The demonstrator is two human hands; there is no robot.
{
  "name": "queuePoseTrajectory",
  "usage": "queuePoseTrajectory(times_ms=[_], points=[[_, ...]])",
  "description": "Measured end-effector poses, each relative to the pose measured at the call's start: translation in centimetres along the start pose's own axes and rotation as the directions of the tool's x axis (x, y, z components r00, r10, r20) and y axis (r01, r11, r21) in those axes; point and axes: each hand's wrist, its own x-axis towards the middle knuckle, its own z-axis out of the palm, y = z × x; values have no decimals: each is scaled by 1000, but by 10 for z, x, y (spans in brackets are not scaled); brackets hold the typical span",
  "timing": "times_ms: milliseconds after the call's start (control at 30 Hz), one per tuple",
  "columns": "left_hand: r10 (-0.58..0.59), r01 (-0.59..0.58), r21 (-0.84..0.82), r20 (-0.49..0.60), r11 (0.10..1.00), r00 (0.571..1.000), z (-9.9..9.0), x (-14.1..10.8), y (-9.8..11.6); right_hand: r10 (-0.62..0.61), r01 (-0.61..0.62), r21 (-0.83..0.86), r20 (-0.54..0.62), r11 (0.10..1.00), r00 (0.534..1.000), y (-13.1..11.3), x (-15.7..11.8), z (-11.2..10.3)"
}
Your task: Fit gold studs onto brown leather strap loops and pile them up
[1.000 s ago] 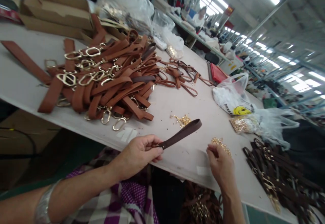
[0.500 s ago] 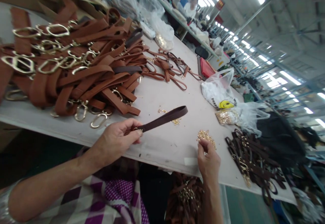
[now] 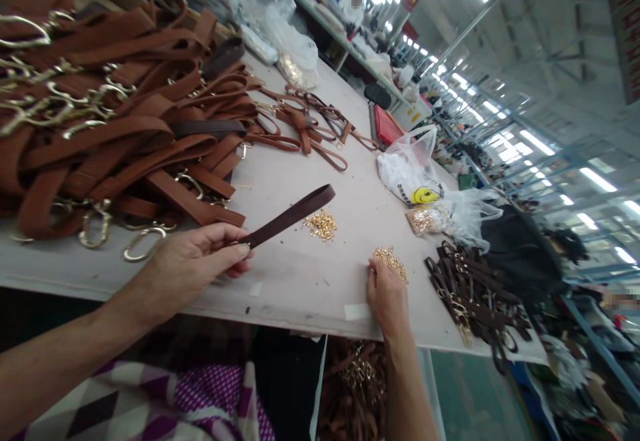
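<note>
My left hand (image 3: 200, 261) pinches one end of a dark brown looped strap (image 3: 293, 214), whose loop points up and to the right above the table. At the near edge of the right-hand pile of small gold pieces (image 3: 393, 262), my right hand (image 3: 386, 288) has its fingers drawn together. Whatever lies between those fingertips is too small to make out. A second pile of small gold pieces (image 3: 321, 225) lies just beyond the held strap.
A large heap of tan straps with gold clasps (image 3: 120, 134) fills the left. Dark straps (image 3: 475, 294) lie at the right on the table (image 3: 305, 294). Behind them are a smiley plastic bag (image 3: 407, 168) and a black bag (image 3: 520, 254).
The view has shifted, so the scene sits further left. The held strap no longer covers the middle gold pile. My right hand is still by the right pile, its fingers less visible.
</note>
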Motion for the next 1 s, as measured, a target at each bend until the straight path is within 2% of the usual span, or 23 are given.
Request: queuePoseTrajectory(times_ms=[267, 467, 533, 567, 633, 667, 700, 733, 800, 900, 1000], points=[[19, -19, 3, 76, 1000, 997, 1, -3, 0, -65, 74, -81, 117, 994, 991, 4, 24, -3], [1, 2, -27, 109, 1000, 994, -1, -5, -1, -10, 10, 3, 123, 1000, 992, 15, 34, -1], [19, -18, -7, 120, 1000, 993, -1, -6, -2, 22, -26, 29, 113, 999, 993, 9, 35, -3], [37, -41, 27, 122, 999, 992, -1, -7, -3, 36, -43, 65, 101, 997, 994, 0, 34, -5], [89, -105, 134, 115, 985, 989, 1, -9, -5, 69, -85, 286, 64, 954, 996, -29, 27, -8], [118, -137, 187, 108, 973, 987, 2, -10, -5, 93, -103, 453, 44, 885, 995, -50, 23, -9], [143, -163, 228, 101, 960, 985, 3, -11, -6, 115, -110, 646, 34, 755, 993, -73, 17, -9], [161, -179, 251, 93, 951, 983, 3, -11, -7, 127, -107, 759, 33, 642, 991, -96, 12, -10], [179, -193, 258, 78, 947, 981, 5, -12, -8, 113, -50, 846, -12, 531, 994, -141, 4, -9], [196, -209, 260, 75, 943, 978, 6, -12, -10, 54, 70, 845, -117, 531, 992, -185, 3, -6], [219, -233, 286, 80, 929, 972, 6, -12, -12, 23, 146, 818, -191, 557, 981, -199, 8, -1]])
